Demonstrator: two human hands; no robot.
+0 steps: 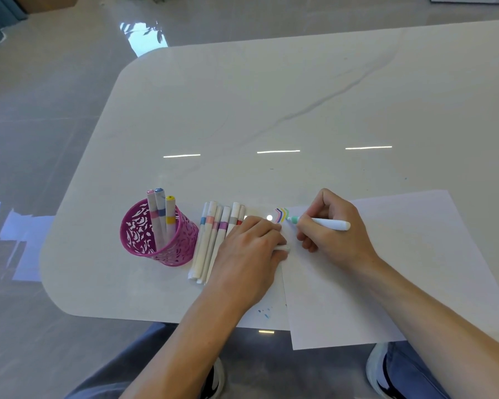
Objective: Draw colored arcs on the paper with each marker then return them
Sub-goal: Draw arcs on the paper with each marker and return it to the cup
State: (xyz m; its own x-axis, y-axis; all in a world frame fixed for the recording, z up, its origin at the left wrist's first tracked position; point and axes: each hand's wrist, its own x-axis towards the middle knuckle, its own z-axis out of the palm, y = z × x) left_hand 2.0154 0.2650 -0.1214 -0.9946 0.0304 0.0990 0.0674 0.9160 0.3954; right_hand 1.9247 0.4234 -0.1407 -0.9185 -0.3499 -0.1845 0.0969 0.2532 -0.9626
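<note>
My right hand [333, 228] grips a white marker with a green tip [326, 223], its tip on the paper [386, 269] beside several small colored arcs [282, 215] at the sheet's top left corner. My left hand [251, 249] lies at the paper's left edge, fingers curled round a small white cap [283, 248]. Several white markers [211, 240] with colored bands lie in a row on the table, partly under my left hand. A magenta lattice pen cup [156, 234] stands left of them with three markers upright in it.
The white marble-look table [271, 110] stretches far beyond the paper. Its front edge runs just below my forearms, and the paper overhangs it slightly. Small blue ink marks [265, 311] dot the tabletop near the front edge. My knees and shoes show below.
</note>
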